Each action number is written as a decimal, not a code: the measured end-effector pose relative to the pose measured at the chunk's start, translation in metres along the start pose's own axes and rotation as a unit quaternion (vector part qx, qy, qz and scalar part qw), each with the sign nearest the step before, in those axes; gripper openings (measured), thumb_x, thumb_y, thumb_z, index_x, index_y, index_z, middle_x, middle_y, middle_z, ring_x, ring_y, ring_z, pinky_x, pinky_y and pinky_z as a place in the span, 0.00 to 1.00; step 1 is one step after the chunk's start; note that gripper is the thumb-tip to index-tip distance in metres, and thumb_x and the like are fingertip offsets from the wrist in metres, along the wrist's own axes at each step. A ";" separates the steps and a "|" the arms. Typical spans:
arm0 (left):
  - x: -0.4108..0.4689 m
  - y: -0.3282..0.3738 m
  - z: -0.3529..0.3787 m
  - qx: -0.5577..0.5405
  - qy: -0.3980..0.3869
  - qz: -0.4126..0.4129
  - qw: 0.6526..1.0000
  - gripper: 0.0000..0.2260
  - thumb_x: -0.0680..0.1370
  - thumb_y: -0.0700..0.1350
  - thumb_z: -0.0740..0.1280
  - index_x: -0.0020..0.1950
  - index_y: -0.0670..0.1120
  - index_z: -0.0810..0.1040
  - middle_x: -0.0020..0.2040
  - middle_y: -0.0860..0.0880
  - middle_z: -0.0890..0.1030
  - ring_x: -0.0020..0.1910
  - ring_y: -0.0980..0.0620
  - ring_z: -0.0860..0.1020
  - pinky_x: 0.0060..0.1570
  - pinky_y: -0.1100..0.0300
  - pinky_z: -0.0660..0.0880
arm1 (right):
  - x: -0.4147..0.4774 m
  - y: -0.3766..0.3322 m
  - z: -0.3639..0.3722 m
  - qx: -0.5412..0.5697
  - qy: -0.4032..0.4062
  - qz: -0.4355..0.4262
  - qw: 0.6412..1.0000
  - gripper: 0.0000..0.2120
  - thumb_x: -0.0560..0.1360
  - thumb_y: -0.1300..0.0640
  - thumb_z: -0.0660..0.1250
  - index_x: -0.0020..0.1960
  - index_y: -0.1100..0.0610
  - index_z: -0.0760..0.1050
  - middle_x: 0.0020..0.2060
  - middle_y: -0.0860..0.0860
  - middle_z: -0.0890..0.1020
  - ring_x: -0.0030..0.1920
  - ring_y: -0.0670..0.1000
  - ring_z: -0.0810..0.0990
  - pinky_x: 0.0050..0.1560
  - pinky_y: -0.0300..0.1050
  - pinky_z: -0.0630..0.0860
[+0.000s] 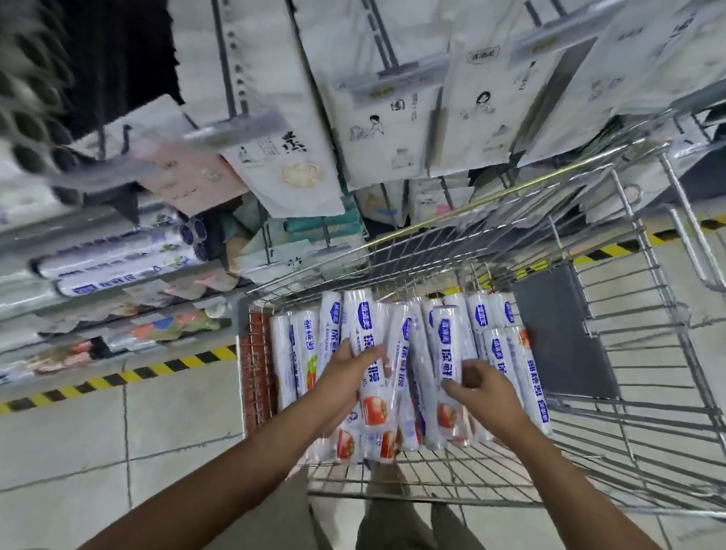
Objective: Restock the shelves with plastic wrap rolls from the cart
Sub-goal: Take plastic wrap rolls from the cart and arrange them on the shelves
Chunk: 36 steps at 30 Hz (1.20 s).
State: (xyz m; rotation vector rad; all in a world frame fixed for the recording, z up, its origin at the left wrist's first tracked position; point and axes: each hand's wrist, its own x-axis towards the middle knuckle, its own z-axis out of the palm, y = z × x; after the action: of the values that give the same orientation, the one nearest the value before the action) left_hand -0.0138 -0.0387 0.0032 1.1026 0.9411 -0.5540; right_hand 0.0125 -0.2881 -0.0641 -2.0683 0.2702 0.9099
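Left hand point(347, 379) lies flat-fingered on one roll point(368, 339); right hand point(482, 388) grips neighbouring roll point(444, 345).

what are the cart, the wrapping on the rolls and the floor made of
Cart: metal wire with a bright, plated-looking finish, going by the thin welded grid and glints.
Rolls: wrapped in clear glossy plastic film with print, judging by sheen and creases.
Floor: pale square tiles with grout lines, likely glazed ceramic; faint reflections.
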 end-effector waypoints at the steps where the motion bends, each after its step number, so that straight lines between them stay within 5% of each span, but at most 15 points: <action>1: -0.011 0.004 -0.006 -0.015 -0.004 0.010 1.000 0.42 0.73 0.53 0.78 0.80 0.50 0.58 0.75 0.35 0.72 0.66 0.40 0.80 0.69 0.38 0.74 | -0.006 -0.009 0.000 0.023 -0.010 -0.009 1.000 0.22 0.66 0.41 0.76 0.55 0.49 0.79 0.45 0.46 0.85 0.47 0.47 0.84 0.50 0.50 0.81; 5: -0.051 0.010 -0.045 -0.063 -0.004 0.056 0.996 0.39 0.75 0.49 0.76 0.80 0.53 0.58 0.73 0.39 0.75 0.62 0.40 0.82 0.68 0.38 0.75 | -0.053 -0.081 0.014 0.135 -0.057 -0.017 0.989 0.10 0.68 0.53 0.70 0.42 0.55 0.70 0.36 0.51 0.75 0.39 0.50 0.74 0.44 0.52 0.74; 8: -0.089 0.005 -0.085 -0.083 0.013 0.119 0.989 0.24 0.75 0.50 0.77 0.69 0.50 0.74 0.64 0.42 0.83 0.55 0.40 0.85 0.61 0.39 0.80 | -0.082 -0.122 0.046 0.174 -0.081 -0.004 0.981 0.14 0.68 0.51 0.70 0.48 0.53 0.69 0.47 0.46 0.70 0.49 0.49 0.73 0.50 0.52 0.72; 11: -0.128 -0.011 -0.136 -0.116 0.037 0.178 0.976 0.17 0.80 0.43 0.71 0.68 0.42 0.74 0.50 0.41 0.86 0.43 0.42 0.83 0.49 0.46 0.82 | -0.115 -0.158 0.092 0.174 -0.124 -0.045 0.976 0.27 0.66 0.42 0.71 0.62 0.50 0.72 0.61 0.42 0.71 0.62 0.50 0.74 0.59 0.54 0.72; 13: -0.158 -0.025 -0.173 -0.130 0.048 0.202 0.969 0.15 0.81 0.41 0.70 0.67 0.42 0.74 0.48 0.39 0.85 0.42 0.41 0.83 0.47 0.46 0.82 | -0.150 -0.187 0.128 0.170 -0.139 -0.078 0.973 0.22 0.74 0.49 0.69 0.66 0.52 0.71 0.63 0.44 0.72 0.66 0.53 0.72 0.65 0.55 0.69; 15: -0.190 -0.043 -0.213 -0.140 0.060 0.227 0.962 0.15 0.82 0.41 0.69 0.67 0.41 0.73 0.47 0.38 0.84 0.42 0.40 0.83 0.47 0.45 0.83 | -0.189 -0.210 0.169 0.167 -0.155 -0.105 0.968 0.15 0.74 0.53 0.69 0.60 0.52 0.74 0.57 0.49 0.77 0.59 0.52 0.76 0.61 0.52 0.71; 17: -0.225 -0.067 -0.256 -0.151 0.072 0.250 0.954 0.13 0.82 0.40 0.68 0.65 0.39 0.73 0.46 0.38 0.82 0.40 0.39 0.83 0.48 0.43 0.83 | -0.231 -0.227 0.213 0.158 -0.165 -0.127 0.965 0.18 0.71 0.53 0.71 0.60 0.50 0.75 0.52 0.55 0.80 0.47 0.45 0.81 0.47 0.41 0.77; 19: -0.262 -0.093 -0.298 -0.165 0.094 0.272 0.944 0.08 0.83 0.40 0.67 0.61 0.41 0.74 0.44 0.39 0.81 0.36 0.40 0.82 0.44 0.44 0.83 | -0.272 -0.241 0.258 0.150 -0.172 -0.163 0.960 0.12 0.78 0.62 0.68 0.61 0.55 0.74 0.43 0.54 0.80 0.35 0.43 0.82 0.34 0.35 0.78; 22: -0.315 -0.134 -0.356 -0.194 0.144 0.298 0.923 0.06 0.83 0.42 0.67 0.58 0.44 0.74 0.41 0.43 0.81 0.31 0.43 0.79 0.36 0.50 0.81 | -0.321 -0.256 0.328 0.089 -0.174 -0.217 0.956 0.15 0.77 0.56 0.72 0.62 0.59 0.76 0.42 0.57 0.82 0.36 0.52 0.80 0.38 0.46 0.80; 27: -0.389 -0.194 -0.437 -0.232 0.242 0.337 0.880 0.15 0.80 0.46 0.73 0.57 0.37 0.74 0.39 0.44 0.78 0.28 0.45 0.75 0.32 0.54 0.76 | -0.385 -0.276 0.433 0.037 -0.207 -0.276 0.938 0.13 0.76 0.58 0.73 0.55 0.63 0.75 0.35 0.57 0.80 0.26 0.46 0.77 0.26 0.38 0.74; 36: -0.450 -0.239 -0.555 -0.306 0.368 0.359 0.801 0.13 0.81 0.43 0.71 0.59 0.38 0.74 0.37 0.45 0.78 0.28 0.46 0.74 0.31 0.54 0.76 | -0.439 -0.319 0.578 -0.037 -0.301 -0.304 0.903 0.09 0.78 0.57 0.72 0.54 0.58 0.76 0.31 0.54 0.79 0.28 0.49 0.77 0.29 0.42 0.76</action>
State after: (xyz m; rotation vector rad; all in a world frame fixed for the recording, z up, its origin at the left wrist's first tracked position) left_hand -0.6301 0.3526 0.1889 0.9623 1.1332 0.8355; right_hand -0.4407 0.3006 0.2119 -1.6610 -0.7113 1.0992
